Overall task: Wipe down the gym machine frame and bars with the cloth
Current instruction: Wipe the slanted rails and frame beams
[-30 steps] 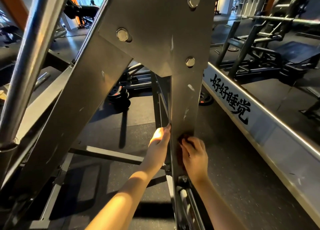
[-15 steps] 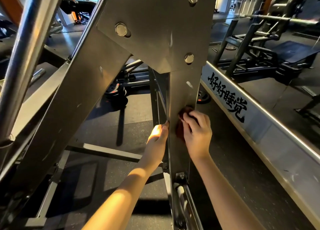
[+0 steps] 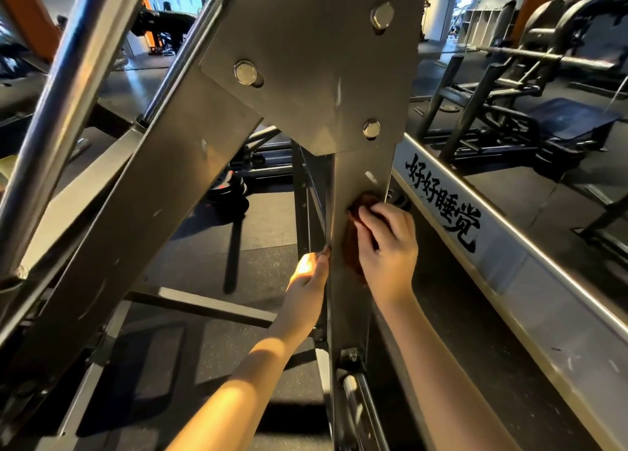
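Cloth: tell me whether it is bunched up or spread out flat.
Bunched up. The cloth shows only as a small dark lump under the right hand, whose curled fingers press it against the upright frame post.

2 arms of the person are in view, both unsleeved. The left hand [image 3: 307,274] and left forearm [image 3: 244,376] are bare down to the picture's bottom edge, with 1 patch of warm sunlight on the back of the hand and 1 longer band along the forearm. The right hand [image 3: 387,253] and right forearm [image 3: 441,365] are bare too, in even shade.
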A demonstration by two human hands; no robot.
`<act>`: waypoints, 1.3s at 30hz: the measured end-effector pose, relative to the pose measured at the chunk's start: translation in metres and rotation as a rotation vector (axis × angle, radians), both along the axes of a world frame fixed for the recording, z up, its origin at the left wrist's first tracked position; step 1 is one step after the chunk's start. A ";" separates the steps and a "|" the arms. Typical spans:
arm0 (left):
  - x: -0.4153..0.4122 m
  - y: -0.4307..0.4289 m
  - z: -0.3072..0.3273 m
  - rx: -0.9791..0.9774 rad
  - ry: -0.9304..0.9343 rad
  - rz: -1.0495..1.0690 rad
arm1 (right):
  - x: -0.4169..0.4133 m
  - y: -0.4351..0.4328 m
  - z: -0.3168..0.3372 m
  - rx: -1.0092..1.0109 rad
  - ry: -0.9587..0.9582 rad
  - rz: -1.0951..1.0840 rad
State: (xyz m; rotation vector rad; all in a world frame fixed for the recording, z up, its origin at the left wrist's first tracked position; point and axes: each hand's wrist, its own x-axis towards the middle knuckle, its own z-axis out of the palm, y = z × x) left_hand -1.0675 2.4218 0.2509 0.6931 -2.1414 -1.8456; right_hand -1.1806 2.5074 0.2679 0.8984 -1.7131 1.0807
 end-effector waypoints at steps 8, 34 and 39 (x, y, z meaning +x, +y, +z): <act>0.001 -0.001 0.000 0.008 0.020 -0.023 | 0.009 0.015 -0.032 0.169 -0.061 0.026; -0.010 -0.034 0.155 -1.729 0.355 0.363 | -0.006 0.002 0.035 -0.022 0.069 -0.009; -0.017 -0.043 0.148 -1.835 0.303 0.391 | -0.011 -0.004 0.054 -0.113 0.072 -0.036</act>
